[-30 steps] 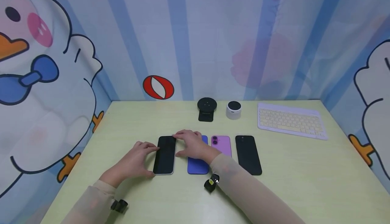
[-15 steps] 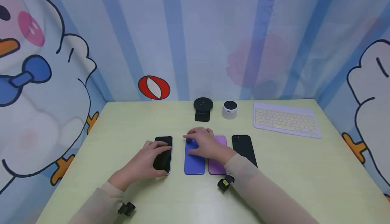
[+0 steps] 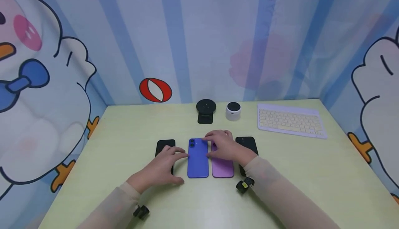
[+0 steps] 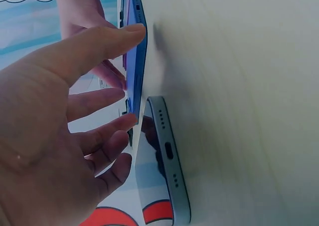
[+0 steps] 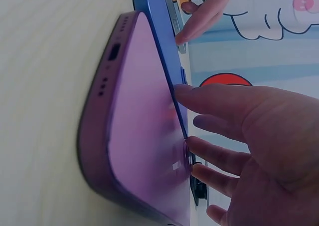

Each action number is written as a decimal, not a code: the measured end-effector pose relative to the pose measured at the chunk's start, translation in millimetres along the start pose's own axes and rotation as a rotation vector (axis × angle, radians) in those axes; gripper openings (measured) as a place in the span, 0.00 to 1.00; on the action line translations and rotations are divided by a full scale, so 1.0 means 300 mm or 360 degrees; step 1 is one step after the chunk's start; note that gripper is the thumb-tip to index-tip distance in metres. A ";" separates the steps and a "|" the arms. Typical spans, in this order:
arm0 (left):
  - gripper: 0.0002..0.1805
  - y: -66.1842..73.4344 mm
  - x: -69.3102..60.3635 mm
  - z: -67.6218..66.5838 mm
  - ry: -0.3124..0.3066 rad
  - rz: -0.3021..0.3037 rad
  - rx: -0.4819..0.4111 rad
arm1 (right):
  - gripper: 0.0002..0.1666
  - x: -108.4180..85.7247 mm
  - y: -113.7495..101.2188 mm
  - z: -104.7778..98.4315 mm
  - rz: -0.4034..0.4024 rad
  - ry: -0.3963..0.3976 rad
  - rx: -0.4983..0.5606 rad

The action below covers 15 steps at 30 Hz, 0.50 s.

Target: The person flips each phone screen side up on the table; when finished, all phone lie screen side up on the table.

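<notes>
In the head view a blue phone [image 3: 197, 163] lies back up between my hands, its camera at the far left corner. My left hand [image 3: 159, 168] spans a dark-screened phone [image 3: 165, 144], thumb and forefinger spread toward the blue phone's left edge. In the left wrist view its thumb [image 4: 130, 36] overlaps that phone's near end; contact is hard to tell. My right hand [image 3: 227, 148] hovers over a pink phone [image 3: 222, 170], fingertips at the blue phone's right edge and far corner. A black phone [image 3: 248, 143], partly hidden by the right forearm, lies further right.
Behind the phones stand a black round-topped stand [image 3: 205, 107] and a small white cylinder [image 3: 233, 112] with a black top. A lilac keyboard [image 3: 291, 121] lies at the back right. A printed cloth hangs behind the table [image 3: 131, 125].
Both hands have shifted right: the left from the dark-screened phone toward the blue one, the right from that phone's right edge to above the pink phone. The head view has drifted slightly.
</notes>
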State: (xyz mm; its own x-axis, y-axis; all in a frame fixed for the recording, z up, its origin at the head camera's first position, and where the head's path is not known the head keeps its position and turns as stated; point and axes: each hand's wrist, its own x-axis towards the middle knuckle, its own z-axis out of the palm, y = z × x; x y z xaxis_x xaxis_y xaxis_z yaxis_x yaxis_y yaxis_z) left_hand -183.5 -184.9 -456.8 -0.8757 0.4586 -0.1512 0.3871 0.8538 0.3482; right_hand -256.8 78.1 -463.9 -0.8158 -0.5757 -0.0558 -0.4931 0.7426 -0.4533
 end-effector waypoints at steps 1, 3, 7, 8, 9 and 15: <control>0.44 0.001 0.005 0.002 -0.0001 0.0006 -0.0001 | 0.36 0.000 0.003 -0.001 -0.0001 -0.0007 0.0006; 0.45 0.000 0.015 0.011 -0.0001 0.0019 0.0003 | 0.35 -0.001 0.006 -0.002 -0.0011 -0.0011 0.0019; 0.46 0.000 0.026 0.026 0.0002 0.0029 -0.0004 | 0.35 -0.003 0.005 -0.002 -0.0033 -0.0012 0.0040; 0.46 0.002 0.028 0.028 0.0004 0.0025 -0.0001 | 0.35 -0.002 0.005 0.000 -0.0032 -0.0011 0.0040; 0.46 0.004 0.029 0.029 0.0007 0.0020 0.0001 | 0.35 -0.002 0.005 0.002 -0.0031 -0.0009 0.0045; 0.46 0.029 0.035 0.026 0.0052 0.0006 0.0016 | 0.35 -0.002 0.007 0.016 0.0005 0.0071 0.0143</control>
State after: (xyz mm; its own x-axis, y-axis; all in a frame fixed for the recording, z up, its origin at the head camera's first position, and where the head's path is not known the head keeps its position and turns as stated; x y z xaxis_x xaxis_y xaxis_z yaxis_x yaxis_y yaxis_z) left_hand -187.1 -170.8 -462.5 -0.8830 0.4539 -0.1193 0.3934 0.8545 0.3392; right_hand -255.9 78.2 -469.1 -0.8307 -0.5564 -0.0187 -0.4632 0.7094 -0.5312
